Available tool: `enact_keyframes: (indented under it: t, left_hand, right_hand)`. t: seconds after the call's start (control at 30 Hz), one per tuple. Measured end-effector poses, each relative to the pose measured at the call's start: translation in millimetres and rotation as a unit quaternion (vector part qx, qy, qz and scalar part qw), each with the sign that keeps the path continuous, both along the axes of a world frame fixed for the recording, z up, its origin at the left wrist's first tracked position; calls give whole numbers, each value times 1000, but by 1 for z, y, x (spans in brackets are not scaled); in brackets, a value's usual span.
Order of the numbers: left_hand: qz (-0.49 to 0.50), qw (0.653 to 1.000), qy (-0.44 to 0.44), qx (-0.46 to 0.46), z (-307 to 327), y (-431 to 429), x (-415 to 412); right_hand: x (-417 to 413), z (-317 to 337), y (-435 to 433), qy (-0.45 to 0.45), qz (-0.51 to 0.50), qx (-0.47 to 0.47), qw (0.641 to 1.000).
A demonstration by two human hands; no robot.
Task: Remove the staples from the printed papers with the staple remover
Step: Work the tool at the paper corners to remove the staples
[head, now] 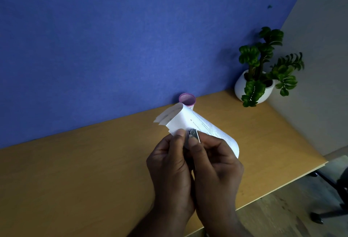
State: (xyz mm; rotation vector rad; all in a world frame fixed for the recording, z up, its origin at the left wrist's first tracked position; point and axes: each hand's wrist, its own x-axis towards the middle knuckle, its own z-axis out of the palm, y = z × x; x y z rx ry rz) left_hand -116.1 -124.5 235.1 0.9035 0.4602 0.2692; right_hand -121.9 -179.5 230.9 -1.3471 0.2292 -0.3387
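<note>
Both of my hands are raised above the wooden desk point(75, 170) and hold a stapled bundle of printed papers point(203, 123). The pages curl back and fan out at the upper left. My left hand point(169, 165) pinches the paper's corner with thumb on top. My right hand point(216, 167) grips a small metal staple remover point(193, 134), whose tip sits against the paper corner between my two thumbs. The staple itself is hidden by the tool and fingers.
A purple mesh cup point(187, 99) stands against the blue partition wall point(113, 39), just behind the papers. A potted green plant in a white pot point(259, 78) sits at the desk's far right corner. A chair base point(333, 189) shows on the floor at right.
</note>
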Motion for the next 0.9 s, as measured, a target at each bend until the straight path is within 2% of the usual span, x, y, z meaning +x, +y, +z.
enact_keyframes:
  t: [0.17, 0.33, 0.63, 0.9]
  left_hand:
    - [-6, 1000, 4, -20, -7, -1, -1]
    - [14, 1000, 5, 3, -8, 0, -2]
    - [50, 992, 5, 111, -9, 0, -3]
    - [38, 994, 13, 99, -7, -2, -2]
  right_hand:
    - [1, 3, -5, 21, 18, 83, 996]
    - [0, 3, -7, 8, 46, 85, 995]
    - [-1, 7, -7, 6, 74, -11, 997]
    - [0, 8, -2, 34, 64, 65, 995]
